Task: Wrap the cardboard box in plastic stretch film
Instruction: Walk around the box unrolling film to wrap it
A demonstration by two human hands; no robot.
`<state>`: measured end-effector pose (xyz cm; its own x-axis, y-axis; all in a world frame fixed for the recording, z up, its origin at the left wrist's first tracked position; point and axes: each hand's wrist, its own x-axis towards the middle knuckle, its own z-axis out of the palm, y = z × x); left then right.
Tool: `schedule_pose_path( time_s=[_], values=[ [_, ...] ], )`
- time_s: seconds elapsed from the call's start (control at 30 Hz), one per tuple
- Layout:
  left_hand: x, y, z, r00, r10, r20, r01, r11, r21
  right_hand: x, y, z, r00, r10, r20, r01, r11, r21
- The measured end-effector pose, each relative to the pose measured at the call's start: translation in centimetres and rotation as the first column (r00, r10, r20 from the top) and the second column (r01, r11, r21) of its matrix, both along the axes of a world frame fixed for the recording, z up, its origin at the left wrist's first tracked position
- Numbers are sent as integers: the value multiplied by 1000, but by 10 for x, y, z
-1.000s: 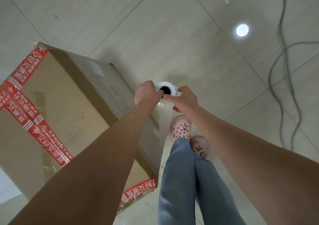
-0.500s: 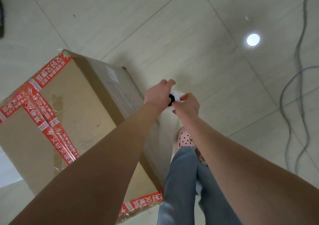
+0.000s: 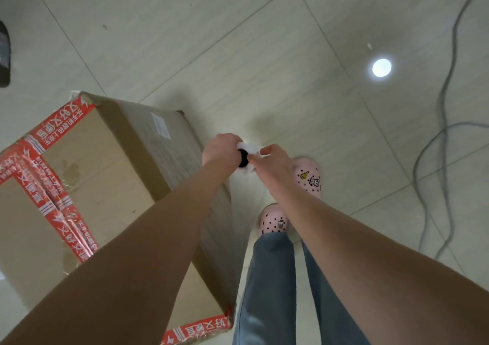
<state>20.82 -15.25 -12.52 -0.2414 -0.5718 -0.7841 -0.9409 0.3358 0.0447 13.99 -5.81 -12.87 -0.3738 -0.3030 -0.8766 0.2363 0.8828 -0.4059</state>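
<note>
A large cardboard box (image 3: 87, 185) sealed with red printed tape stands on the floor at the left. A glossy film layer covers its right side face (image 3: 169, 156). The stretch film roll (image 3: 247, 156), white with a dark core hole, stands upright just past the box's right side. My left hand (image 3: 221, 150) grips the roll's top from the left. My right hand (image 3: 270, 162) grips it from the right. A sheet of clear film runs down from the roll beside the box. The lower part of the roll is hidden behind my hands and arms.
Pale tiled floor (image 3: 238, 53) surrounds the box. My feet in pink clogs (image 3: 308, 178) stand right of the box. Grey cables (image 3: 444, 122) trail along the right side. A dark object (image 3: 4, 53) sits at the left edge. A lamp reflection (image 3: 381, 67) shines on the tiles.
Both hands have closed tighter around the roll's top, covering most of its white rim. The view has shifted along the box's right side, and one foot has stepped forward.
</note>
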Motion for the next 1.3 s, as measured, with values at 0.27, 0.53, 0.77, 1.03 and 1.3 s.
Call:
schedule_pose_path(
  time_s=[0.27,0.53,0.77,1.03,1.3],
  values=[
    [12,-18,-7,838,542,-58,-544,829,-130,-15,-59,-6,995,79,64,-76,996,-52],
    [12,-38,-6,781,618,-85,-623,780,-62,-20,-100,-10,938,324,-123,-335,938,-86],
    [-21,-82,-7,1000,-23,3,23,999,-47,-31,-114,-12,873,472,-120,-479,877,-29],
    [-1,-98,3,787,612,-79,-617,782,-90,-23,-136,-4,964,220,147,-222,975,-3],
    [17,-111,-9,386,907,-171,-921,388,-25,-9,-187,-10,920,384,-82,-391,913,-117]
  ],
)
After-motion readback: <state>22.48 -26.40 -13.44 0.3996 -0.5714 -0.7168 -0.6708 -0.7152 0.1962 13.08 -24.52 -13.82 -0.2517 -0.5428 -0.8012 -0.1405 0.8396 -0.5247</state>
